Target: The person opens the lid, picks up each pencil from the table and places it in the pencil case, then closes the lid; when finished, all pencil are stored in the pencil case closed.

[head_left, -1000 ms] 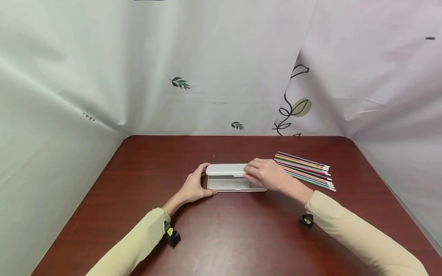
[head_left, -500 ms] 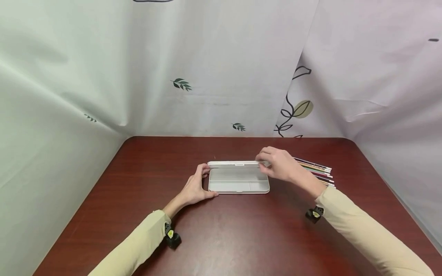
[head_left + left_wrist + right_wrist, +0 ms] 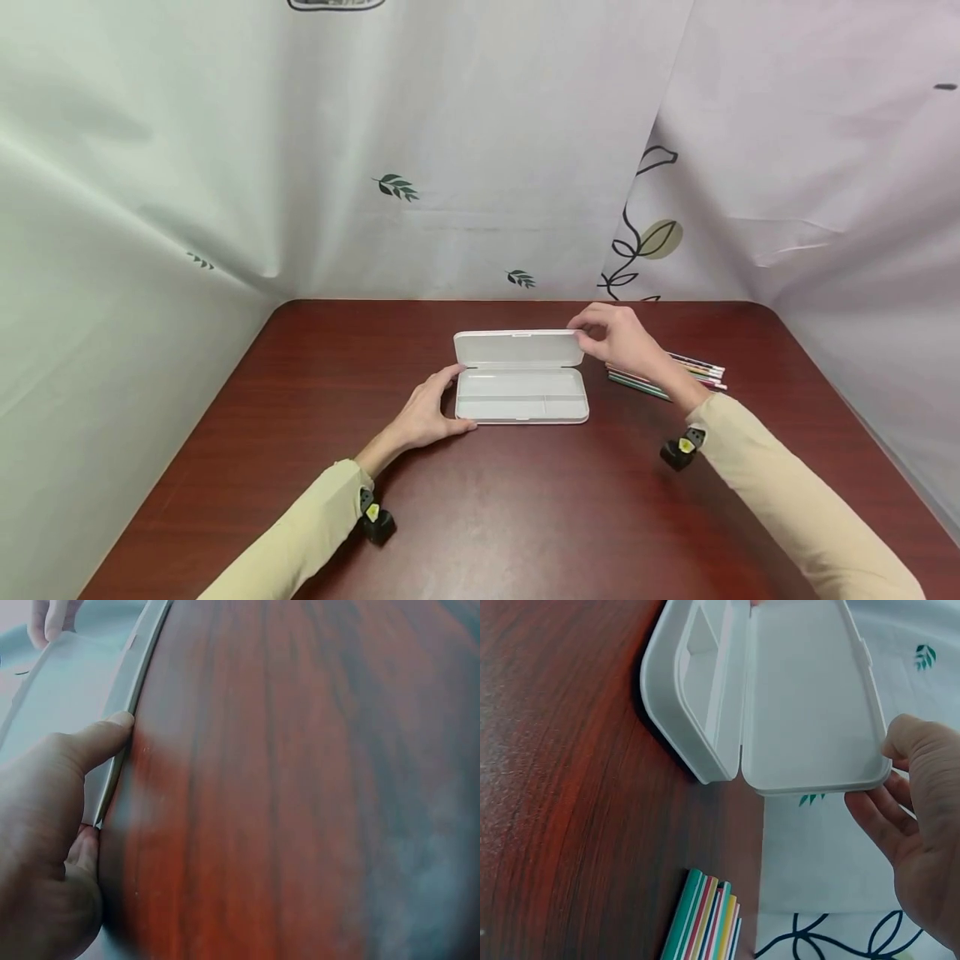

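A white pencil case [image 3: 501, 408] lies on the table with its lid [image 3: 517, 348] swung up at the back. Its tray is split into a long section and smaller compartments, all bare inside. My left hand [image 3: 424, 414] grips the case's left end, thumb at the front edge and fingers toward the rear. My right hand [image 3: 618, 337] pinches the lid's upper right corner; in the right wrist view the thumb [image 3: 900, 739] is on the inner side and the fingers are behind the lid.
Several striped pencils [image 3: 645, 383] lie side by side to the right of the case, partly hidden under my right forearm. The reddish-brown table [image 3: 510, 508] ends at white curtains [image 3: 480, 150] at the back and sides.
The lid has swung from nearly closed to standing up, raised backward by my right hand, which moved up and slightly right. My left hand has stayed at the case's left end.
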A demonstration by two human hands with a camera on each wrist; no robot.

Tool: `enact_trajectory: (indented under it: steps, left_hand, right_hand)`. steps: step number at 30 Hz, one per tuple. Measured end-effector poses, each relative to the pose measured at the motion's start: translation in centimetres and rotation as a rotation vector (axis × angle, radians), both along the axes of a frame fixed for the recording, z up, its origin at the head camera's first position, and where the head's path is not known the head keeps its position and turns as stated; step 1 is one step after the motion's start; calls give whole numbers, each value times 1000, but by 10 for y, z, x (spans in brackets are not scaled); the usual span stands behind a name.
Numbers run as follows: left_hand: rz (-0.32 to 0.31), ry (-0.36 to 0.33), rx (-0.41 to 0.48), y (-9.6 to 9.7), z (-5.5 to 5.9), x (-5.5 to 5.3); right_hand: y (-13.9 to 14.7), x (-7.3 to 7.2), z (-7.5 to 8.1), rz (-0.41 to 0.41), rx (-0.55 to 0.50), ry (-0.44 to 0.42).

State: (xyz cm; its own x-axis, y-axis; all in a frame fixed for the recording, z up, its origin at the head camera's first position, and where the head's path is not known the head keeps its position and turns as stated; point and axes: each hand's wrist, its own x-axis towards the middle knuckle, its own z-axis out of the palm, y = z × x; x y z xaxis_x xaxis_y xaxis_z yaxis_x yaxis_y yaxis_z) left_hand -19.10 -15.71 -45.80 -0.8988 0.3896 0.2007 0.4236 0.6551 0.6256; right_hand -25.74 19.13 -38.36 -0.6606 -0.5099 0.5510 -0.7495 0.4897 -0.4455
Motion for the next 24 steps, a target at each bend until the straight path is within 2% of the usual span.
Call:
enact_trajectory:
  steps: [6, 19, 24]
  left_hand:
    - [-9, -21, -35, -1, 2, 0]
    - [-10, -53, -33, 1, 3, -4]
    - [-17, -67, -31, 0, 3, -5]
  right_hand:
    - [4, -6, 0, -18, -39, -81]
    - [8, -26, -1, -150, -22, -398]
    - [8, -36, -4, -171, -17, -475]
